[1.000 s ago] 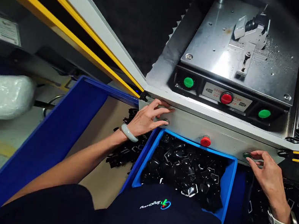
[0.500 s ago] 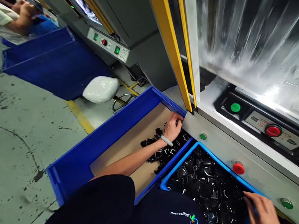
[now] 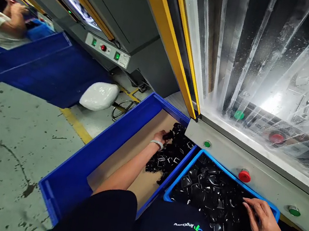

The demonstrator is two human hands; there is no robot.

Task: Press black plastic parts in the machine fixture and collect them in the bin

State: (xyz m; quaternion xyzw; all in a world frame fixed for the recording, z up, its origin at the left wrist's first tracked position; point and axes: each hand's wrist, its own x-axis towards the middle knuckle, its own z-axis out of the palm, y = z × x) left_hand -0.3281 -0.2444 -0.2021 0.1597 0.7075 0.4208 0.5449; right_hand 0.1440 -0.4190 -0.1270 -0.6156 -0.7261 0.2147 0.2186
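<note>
You're picking pieces by hand: your left hand [image 3: 160, 137] pinches a glossy black plastic piece [image 3: 168, 135] above a heap in the cardboard-lined dark blue tray [image 3: 96, 153]. Your right hand [image 3: 261, 222] lies half-open on black pieces [image 3: 206, 196] in the bright blue plastic bin [image 3: 229, 175]. Next, lift the pinched piece clear.

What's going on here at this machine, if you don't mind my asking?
A person is working with both bare hands. Their left hand is at a pile of black pieces in a long blue bin. Their open right hand rests on more of them in a smaller blue bin against the machine.
</note>
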